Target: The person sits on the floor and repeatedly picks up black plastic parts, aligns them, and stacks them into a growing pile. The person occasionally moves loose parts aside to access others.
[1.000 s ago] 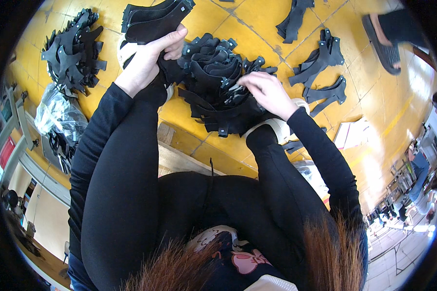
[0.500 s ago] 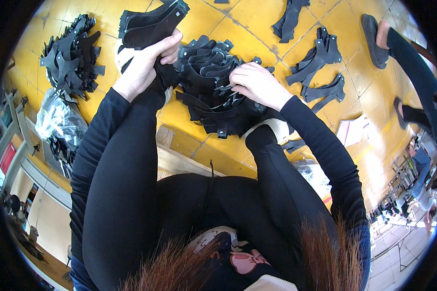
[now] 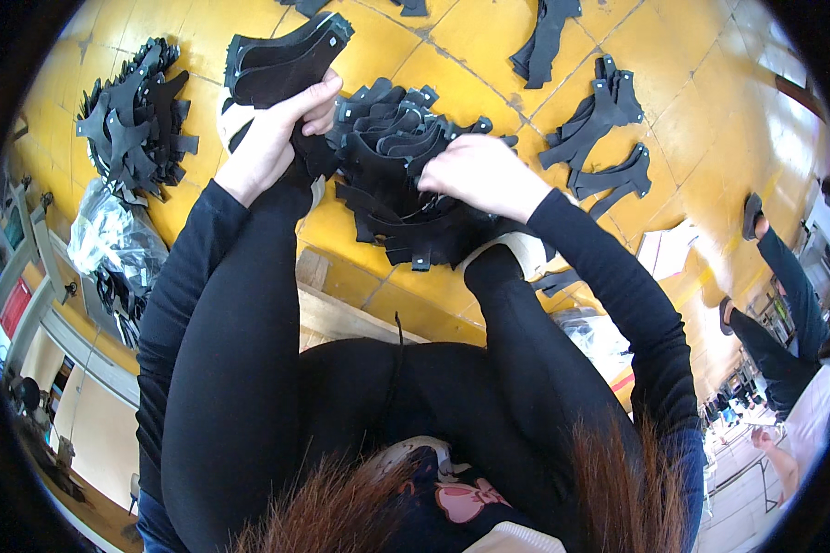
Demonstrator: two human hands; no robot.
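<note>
My left hand [image 3: 290, 129] is closed around a stack of black curved fabric pieces [image 3: 290, 63] with small pale tags. It holds them above my left shoe, and their lower ends are hidden by my fingers. Between my feet lies a big heap of similar black pieces [image 3: 392, 207], fanned in a rough ring on the floor. Over the right part of this heap my right hand [image 3: 480, 178] is closed, fingers curled down and pinched. Anything between its fingertips is hidden or too small to make out.
Another black pile [image 3: 138, 129] lies at far left, above a clear plastic bag [image 3: 115, 230]. Smaller bunches [image 3: 599, 115] rest on the yellow tiles [image 3: 470, 37] at right, near a white sheet [image 3: 666, 249]. A wooden board [image 3: 350, 318] lies before me. Someone's legs [image 3: 779, 323] show at far right.
My right hand has shifted slightly down and turned, its fingers curling more over the heap. My left hand keeps its stack almost still. The person at right has walked farther down the view.
</note>
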